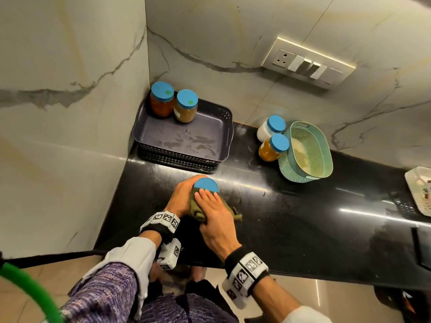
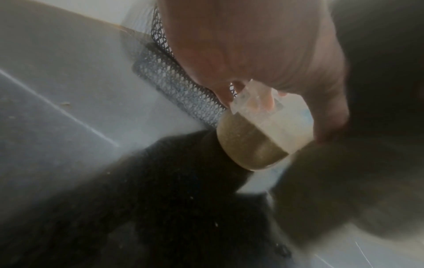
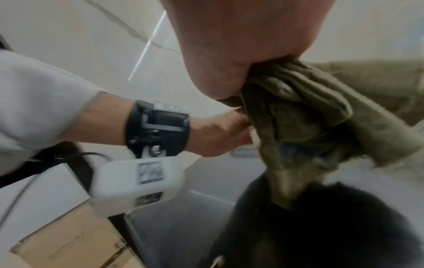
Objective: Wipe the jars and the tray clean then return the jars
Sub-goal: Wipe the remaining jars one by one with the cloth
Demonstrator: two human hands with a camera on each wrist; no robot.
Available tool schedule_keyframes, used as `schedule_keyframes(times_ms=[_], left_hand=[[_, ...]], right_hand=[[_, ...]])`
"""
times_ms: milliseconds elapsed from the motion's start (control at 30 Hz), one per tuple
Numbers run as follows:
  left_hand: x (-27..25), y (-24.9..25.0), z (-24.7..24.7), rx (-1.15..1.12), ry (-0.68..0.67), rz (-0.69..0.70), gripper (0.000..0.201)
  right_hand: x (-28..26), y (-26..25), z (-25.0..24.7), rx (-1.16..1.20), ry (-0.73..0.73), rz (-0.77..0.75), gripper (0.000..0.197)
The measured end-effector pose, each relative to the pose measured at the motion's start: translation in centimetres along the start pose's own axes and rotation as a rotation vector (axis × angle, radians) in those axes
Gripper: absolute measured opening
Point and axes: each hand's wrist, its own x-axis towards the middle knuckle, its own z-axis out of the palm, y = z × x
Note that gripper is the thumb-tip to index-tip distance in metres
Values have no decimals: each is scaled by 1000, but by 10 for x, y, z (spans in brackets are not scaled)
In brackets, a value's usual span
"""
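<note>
My left hand (image 1: pixel 184 197) grips a blue-lidded jar (image 1: pixel 206 185) on the black counter; the left wrist view shows that jar (image 2: pixel 257 143) holding brownish paste. My right hand (image 1: pixel 213 213) presses an olive cloth (image 1: pixel 200 210) against the jar's side, fingers lying over the cloth. In the right wrist view the cloth (image 3: pixel 305 116) is bunched under my palm. A dark grey tray (image 1: pixel 210 134) sits in the corner with wet streaks, holding an orange-filled jar (image 1: pixel 162 99) and a yellowish jar (image 1: pixel 185 106). On the counter to the right stand a white jar (image 1: pixel 271 128) and an amber jar (image 1: pixel 274 146).
A green plastic basket (image 1: pixel 305 152) leans beside the two loose jars. A pale tray (image 1: pixel 419 190) pokes in at the right edge. A switch panel (image 1: pixel 307 62) is on the marble wall. The marble side wall (image 1: pixel 70 113) closes the left.
</note>
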Motion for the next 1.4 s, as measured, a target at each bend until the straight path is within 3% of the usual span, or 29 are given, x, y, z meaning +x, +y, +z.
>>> schedule_keyframes(times_ms=[100,200,333,433,533,633,733,833,933,1033,1167,1267,1400], left_hand=[[-3,8,-3,33,-1,46,51],[-3,11,-1,-13,-9,12,62],[-2,7,0,-12,12,-18,47],[-3,7,-2,-24,5,-35,40],[-4,10,-3,9,0,9,55],[-2,13,-2,6,-24,-9,65],[-1,8,0,14,-3,-17,52],[-1,6,-2,22,-15,-44,37],[-2,13,-3,55,-15,2,53],[-2,15,-1,1,-10,-16,68],[-3,11,1,-7,39,-4,46],[-5,13,1,-6,45,-11,34],[-3,18,1,26,22,-39,52]], right_hand=[[31,8,-9,12,-12,36,83],[19,16,-24,-10,4,117,81],[-20,-4,-12,-16,-14,97,83],[2,-5,0,17,-37,37,82],[33,9,-12,33,-28,109,85],[15,14,-25,23,10,172,83],[-18,-7,-20,28,-32,163,84],[1,-12,-10,34,-79,94,83],[34,4,-17,57,-47,107,81],[20,15,-28,43,14,199,82],[-22,-6,-11,-11,-12,144,87],[6,-12,-6,46,-40,132,80],[39,-2,-20,147,43,240,83]])
